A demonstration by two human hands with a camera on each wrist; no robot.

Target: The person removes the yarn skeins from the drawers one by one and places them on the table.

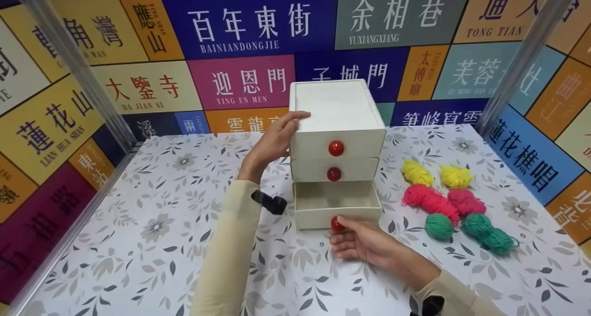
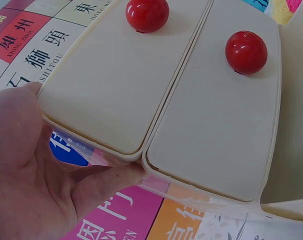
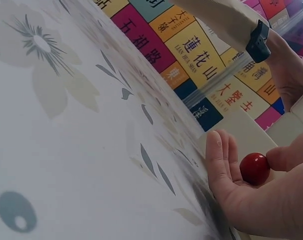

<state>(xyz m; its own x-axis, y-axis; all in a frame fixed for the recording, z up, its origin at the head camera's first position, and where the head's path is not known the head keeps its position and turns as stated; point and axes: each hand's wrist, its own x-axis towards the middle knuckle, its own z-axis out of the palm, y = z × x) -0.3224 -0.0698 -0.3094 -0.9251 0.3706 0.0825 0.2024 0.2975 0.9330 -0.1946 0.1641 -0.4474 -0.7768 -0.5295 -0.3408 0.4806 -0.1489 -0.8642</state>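
A small white three-drawer cabinet (image 1: 339,108) with red ball knobs stands mid-table. Its bottom drawer (image 1: 337,212) is pulled out and looks empty. My right hand (image 1: 344,230) pinches that drawer's red knob (image 1: 336,223) between thumb and fingers; the right wrist view shows the same hand (image 3: 249,160) on the knob (image 3: 255,169). My left hand (image 1: 288,126) lies with straight fingers against the cabinet's upper left side. In the left wrist view the palm and thumb (image 2: 106,180) sit at the corner beside the two closed drawer fronts (image 2: 116,75) and their knobs (image 2: 147,14).
Yarn balls lie right of the cabinet: yellow (image 1: 417,173), pink (image 1: 429,199), green (image 1: 438,226). A floral tablecloth (image 1: 161,223) covers the table. Walls of colourful sign panels close in three sides, with metal posts (image 1: 69,62) at the back corners.
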